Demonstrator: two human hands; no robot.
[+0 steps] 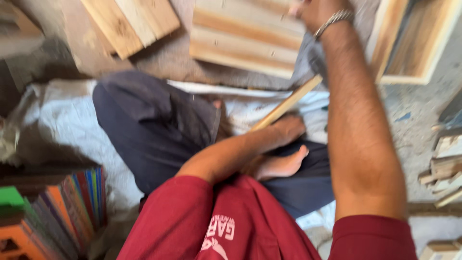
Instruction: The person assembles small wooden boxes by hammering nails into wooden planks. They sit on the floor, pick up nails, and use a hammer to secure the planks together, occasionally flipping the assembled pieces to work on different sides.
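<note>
Left hand (pixel 288 129): forearm crosses lap from lower centre, fingers closed round lower end of thin wooden strip (pixel 288 102); strip slants up-right, over white sheet (pixel 62 120) spread on floor. Right hand (pixel 317 12): arm stretched straight up-frame, metal bracelet (pixel 334 19) at wrist, hand blurred and cut by top edge; open or closed cannot be told; it lies at right corner of slatted wooden panel (pixel 245 36) on floor. Bare foot (pixel 281 164) tucked beneath left forearm. Wooden frame (pixel 414 43) at floor's upper right; offcut pile (pixel 442 175) at right edge; coloured striped stack (pixel 72 202) lower left.
</note>
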